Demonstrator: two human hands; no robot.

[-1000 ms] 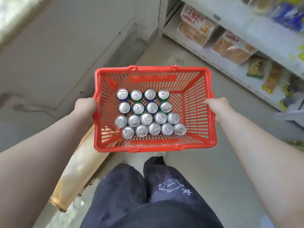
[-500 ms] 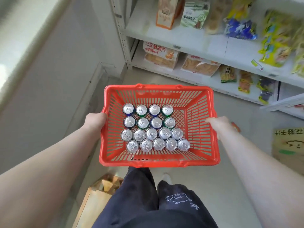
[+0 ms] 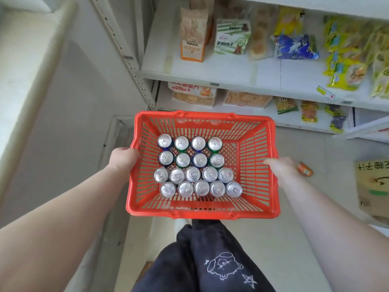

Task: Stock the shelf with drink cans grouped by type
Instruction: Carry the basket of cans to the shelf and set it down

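I carry a red plastic basket [image 3: 202, 212] in front of me, level. My left hand [image 3: 123, 159] grips its left rim and my right hand [image 3: 281, 168] grips its right rim. Several drink cans stand upright inside, seen from their silver tops. The two far rows alternate blue cans [image 3: 165, 141] and green cans [image 3: 215, 143]. The two near rows are plain silver cans [image 3: 201, 187]. The white shelf [image 3: 231, 74] stands just beyond the basket.
Snack bags and boxes [image 3: 232, 36] fill the shelf levels, with bare board at the middle level's front. A white wall is at left. A cardboard box [image 3: 372, 186] and a small orange bottle [image 3: 304, 168] lie on the floor at right. My dark trousers [image 3: 200, 260] show below.
I have walked toward the shelf with the basket; the shelf levels now fill the top of the view. Both hands keep the same grip on the rims.
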